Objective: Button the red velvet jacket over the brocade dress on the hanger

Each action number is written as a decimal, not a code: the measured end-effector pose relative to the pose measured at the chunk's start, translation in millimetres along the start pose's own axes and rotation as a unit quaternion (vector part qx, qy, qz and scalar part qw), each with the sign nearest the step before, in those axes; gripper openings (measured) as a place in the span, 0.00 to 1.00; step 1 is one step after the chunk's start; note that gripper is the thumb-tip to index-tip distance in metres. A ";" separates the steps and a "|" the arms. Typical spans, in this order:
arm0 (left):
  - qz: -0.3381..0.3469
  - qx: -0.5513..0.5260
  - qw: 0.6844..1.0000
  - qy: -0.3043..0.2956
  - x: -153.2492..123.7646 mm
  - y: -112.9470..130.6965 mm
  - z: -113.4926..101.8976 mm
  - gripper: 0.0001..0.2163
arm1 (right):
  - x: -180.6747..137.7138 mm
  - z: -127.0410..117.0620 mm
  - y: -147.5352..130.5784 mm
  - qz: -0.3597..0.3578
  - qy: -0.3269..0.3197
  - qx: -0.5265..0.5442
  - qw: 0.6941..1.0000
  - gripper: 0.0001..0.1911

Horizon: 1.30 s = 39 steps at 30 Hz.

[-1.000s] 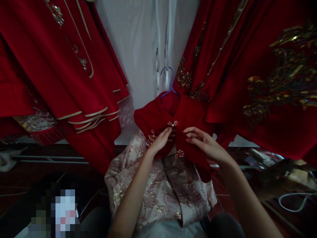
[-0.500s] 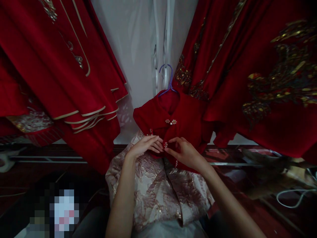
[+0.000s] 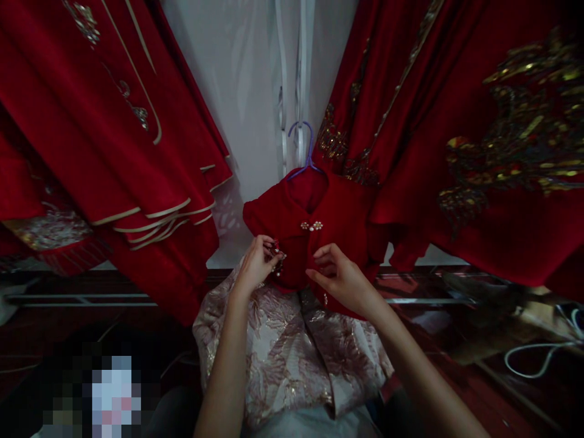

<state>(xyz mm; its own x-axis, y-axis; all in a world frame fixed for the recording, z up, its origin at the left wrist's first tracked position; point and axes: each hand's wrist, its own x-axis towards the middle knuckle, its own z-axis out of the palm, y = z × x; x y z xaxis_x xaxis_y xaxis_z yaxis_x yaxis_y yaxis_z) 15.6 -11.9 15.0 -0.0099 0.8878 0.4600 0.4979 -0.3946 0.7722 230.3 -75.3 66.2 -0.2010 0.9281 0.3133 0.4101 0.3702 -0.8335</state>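
While two banks of large red embroidered robes hung to either side, one with cream piping (image 3: 114, 140) at the left and one with gold embroidery (image 3: 479, 140) at the right, a white wall (image 3: 246, 91) showed in the gap between them. Centred in that gap, a small red jacket (image 3: 337, 210) hung on a purple hanger (image 3: 302, 152), and beneath it spread a pale pink brocade skirt (image 3: 292, 359). On the dark floor at the far right lay a white cable (image 3: 538, 359). The person's left hand (image 3: 255, 264) pinched a beaded clasp (image 3: 276, 252) at the jacket's left front edge, fingers closed upon it. The right hand (image 3: 340, 280) gripped the jacket's opposite front edge, thumb and fingers curled round the cloth. Just above both hands, a pearl fastening (image 3: 311, 225) sat closed at the collar.
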 end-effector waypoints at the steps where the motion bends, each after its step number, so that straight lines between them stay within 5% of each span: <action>1: 0.006 0.003 1.000 -0.007 0.1 -3.7 2.3 0.18 | -2.1 -0.1 -4.2 0.002 -0.016 0.030 0.999 0.13; 5: 0.021 -0.020 1.000 -0.003 0.2 -5.4 9.7 0.12 | -3.5 7.0 -10.3 0.006 -0.052 0.077 0.996 0.13; 11: 0.006 0.008 1.000 0.014 0.0 -3.9 10.3 0.15 | 5.4 22.4 3.9 -0.021 -0.009 0.030 0.999 0.17; 17: -0.029 -0.060 0.994 0.083 5.6 -13.7 15.6 0.12 | 6.6 25.9 11.9 -0.004 -0.014 0.052 0.999 0.13; 27: -0.181 -0.326 0.928 0.014 4.2 -0.9 -1.2 0.14 | 53.8 58.7 32.1 -0.055 0.036 0.077 0.995 0.10; 39: -0.190 -0.325 0.926 0.019 3.9 3.8 -2.3 0.17 | 64.3 83.4 32.6 -0.071 0.094 0.067 0.991 0.09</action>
<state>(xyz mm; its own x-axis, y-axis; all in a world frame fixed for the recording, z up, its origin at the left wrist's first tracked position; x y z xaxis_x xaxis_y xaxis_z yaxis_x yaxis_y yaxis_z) 15.5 -10.5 20.7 -0.1140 0.9878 0.1061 -0.1744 -0.1251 0.9767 156.7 -6.8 21.2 -0.0733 0.8627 0.5003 0.2658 0.5005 -0.8239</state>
